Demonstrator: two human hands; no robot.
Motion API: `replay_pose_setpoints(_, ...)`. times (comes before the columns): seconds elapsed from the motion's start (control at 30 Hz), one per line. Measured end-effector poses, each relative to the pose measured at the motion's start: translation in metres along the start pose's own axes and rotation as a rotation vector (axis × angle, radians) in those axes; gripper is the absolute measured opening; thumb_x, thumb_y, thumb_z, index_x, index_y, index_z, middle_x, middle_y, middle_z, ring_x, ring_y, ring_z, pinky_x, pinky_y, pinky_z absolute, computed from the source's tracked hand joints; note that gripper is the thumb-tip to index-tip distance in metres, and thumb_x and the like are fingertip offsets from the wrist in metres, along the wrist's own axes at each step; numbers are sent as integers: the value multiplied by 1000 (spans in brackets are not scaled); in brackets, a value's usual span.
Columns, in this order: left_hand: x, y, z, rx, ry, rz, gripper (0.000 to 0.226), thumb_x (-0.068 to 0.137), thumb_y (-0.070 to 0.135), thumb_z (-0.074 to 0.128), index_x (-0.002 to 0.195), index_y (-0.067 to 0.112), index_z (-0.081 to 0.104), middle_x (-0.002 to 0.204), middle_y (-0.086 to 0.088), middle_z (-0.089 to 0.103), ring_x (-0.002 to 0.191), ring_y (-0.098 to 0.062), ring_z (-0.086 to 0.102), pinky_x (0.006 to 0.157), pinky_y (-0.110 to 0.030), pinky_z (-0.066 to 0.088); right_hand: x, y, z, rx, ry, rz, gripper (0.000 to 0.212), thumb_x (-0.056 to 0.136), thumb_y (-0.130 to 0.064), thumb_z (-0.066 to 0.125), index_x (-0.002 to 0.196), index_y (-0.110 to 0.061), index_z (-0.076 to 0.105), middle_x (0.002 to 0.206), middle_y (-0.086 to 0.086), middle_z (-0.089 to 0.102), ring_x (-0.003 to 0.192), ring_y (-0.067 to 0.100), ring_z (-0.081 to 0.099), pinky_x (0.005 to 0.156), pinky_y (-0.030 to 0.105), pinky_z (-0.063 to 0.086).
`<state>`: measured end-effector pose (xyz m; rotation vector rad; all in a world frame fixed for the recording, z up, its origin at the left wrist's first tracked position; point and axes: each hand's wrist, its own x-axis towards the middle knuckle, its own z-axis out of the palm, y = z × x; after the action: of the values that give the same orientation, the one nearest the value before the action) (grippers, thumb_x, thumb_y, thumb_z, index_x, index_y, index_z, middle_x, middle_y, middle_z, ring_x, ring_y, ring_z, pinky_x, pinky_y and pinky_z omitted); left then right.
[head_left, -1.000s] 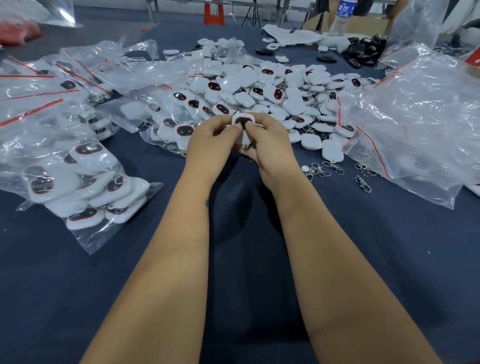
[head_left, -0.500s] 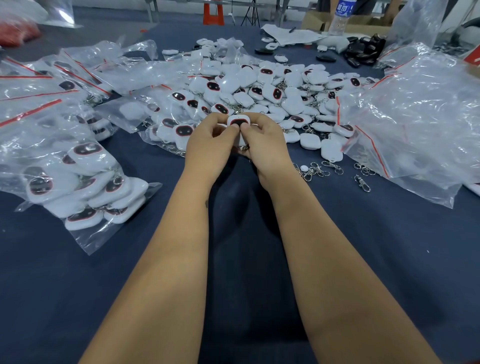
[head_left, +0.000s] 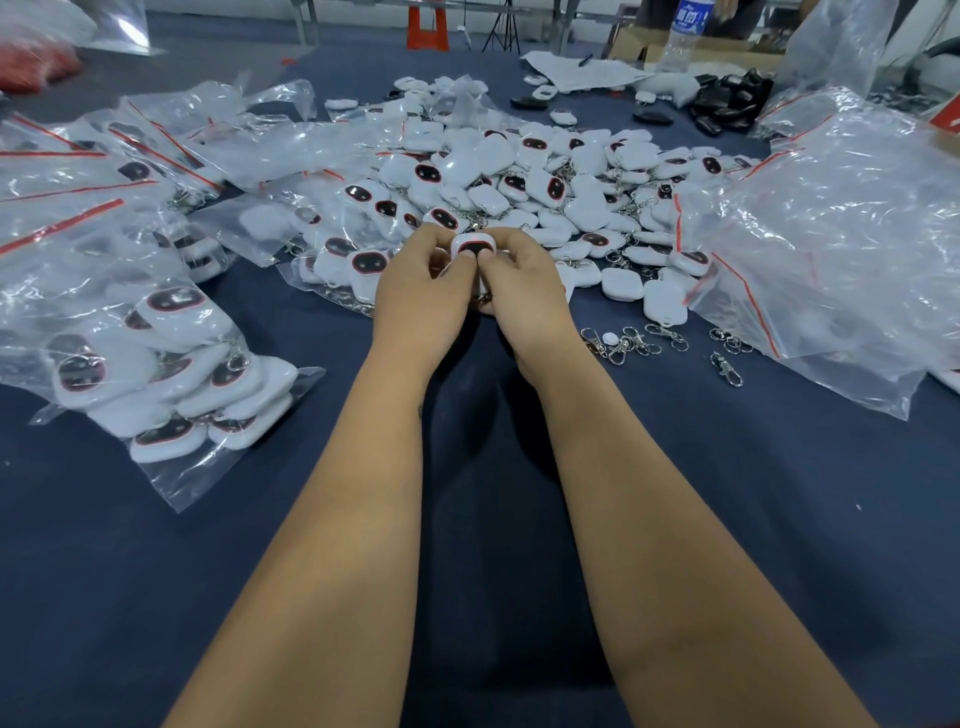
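Both hands meet over the dark blue table (head_left: 467, 519) at the near edge of a pile. My left hand (head_left: 421, 291) and my right hand (head_left: 524, 286) together pinch one small white keychain device (head_left: 471, 244) with a dark, red-rimmed face. Both thumbs press on its face and the fingers curl behind it. Its lower part is hidden by the hands. Just beyond lies a big loose pile of the same white devices (head_left: 519, 176).
Filled zip bags of devices (head_left: 171, 374) lie at the left. A heap of clear bags (head_left: 831, 234) is at the right. Loose metal clasps (head_left: 634, 340) lie right of my right hand. Black parts (head_left: 727, 101) and a water bottle (head_left: 684, 31) stand at the back.
The hands shifted the held device slightly; both thumbs now press together on its face. Nothing else moved.
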<state>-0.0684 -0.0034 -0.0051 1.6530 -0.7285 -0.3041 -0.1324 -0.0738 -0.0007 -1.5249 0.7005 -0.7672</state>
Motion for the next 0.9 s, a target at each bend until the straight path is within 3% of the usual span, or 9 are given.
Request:
replay_pose_setpoints(0.2, 3, -3, 2, -14, 48, -52, 9, 92, 29, 54, 98, 34, 58, 85, 7, 68, 79, -13, 66, 80, -37, 55, -3, -1, 0, -28, 29, 2, 20, 98, -12, 48, 113, -10, 62, 94, 3, 65, 89, 16, 63, 82, 26, 55)
replay_pose_setpoints(0.27, 4, -4, 1, -63, 84, -71, 20, 90, 21, 50, 104, 32, 58, 74, 11, 63, 66, -5, 59, 68, -29, 52, -5, -2, 2, -33, 66, -12, 16, 98, -12, 49, 109, -11, 60, 90, 3, 61, 87, 17, 60, 77, 24, 55)
replay_pose_setpoints(0.33, 3, -5, 0, 18, 94, -54, 28, 89, 17, 48, 112, 28, 58, 73, 14, 60, 60, 3, 53, 58, -19, 42, -5, -2, 0, -22, 136, -27, 10, 98, -12, 49, 101, -18, 56, 89, 2, 59, 87, 18, 59, 82, 34, 56)
replay_pose_setpoints(0.47, 1, -3, 0, 325, 71, 44, 37, 86, 18, 55, 123, 21, 59, 99, 7, 65, 91, -11, 59, 73, -27, 48, -4, 1, -7, -112, 289, -103, 10, 96, -16, 50, 97, -24, 56, 70, -13, 51, 62, -1, 47, 65, 21, 41)
replay_pose_setpoints(0.53, 2, -3, 0, 491, 90, 100, 39, 84, 20, 59, 123, 16, 63, 113, -2, 66, 112, -22, 55, 88, -37, 50, -3, 2, -8, -116, 299, -125, 10, 96, -19, 52, 103, -22, 59, 70, -13, 49, 68, 3, 47, 70, 24, 42)
replay_pose_setpoints(0.6, 2, -2, -2, 655, 131, 142, 35, 85, 20, 57, 117, 16, 70, 115, -8, 66, 119, -31, 46, 91, -43, 48, -3, 0, -7, -147, 318, -152, 11, 96, -24, 55, 105, -23, 60, 76, -12, 52, 82, 15, 46, 86, 39, 47)
replay_pose_setpoints(0.67, 2, -1, -5, 753, 218, 160, 32, 86, 20, 53, 109, 17, 75, 109, -10, 66, 115, -35, 43, 87, -43, 45, -4, -3, -6, -138, 346, -182, 6, 95, -26, 58, 100, -27, 59, 79, -9, 56, 83, 18, 47, 90, 44, 48)
replay_pose_setpoints(0.8, -1, 3, -5, 586, 276, 97, 28, 86, 27, 50, 97, 25, 75, 99, -6, 66, 100, -29, 57, 73, -33, 45, -6, -9, -6, 148, 372, -185, 12, 91, -12, 64, 93, -21, 57, 76, -8, 56, 61, 2, 49, 64, 22, 47)
replay_pose_setpoints(0.9, -2, 5, -4, 362, 229, 7, 18, 81, 23, 53, 79, 21, 71, 72, 2, 67, 75, -21, 61, 56, -22, 41, -5, -10, -5, 268, 397, -170, 20, 88, -4, 63, 90, -21, 52, 80, -7, 56, 71, 10, 58, 78, 34, 58)
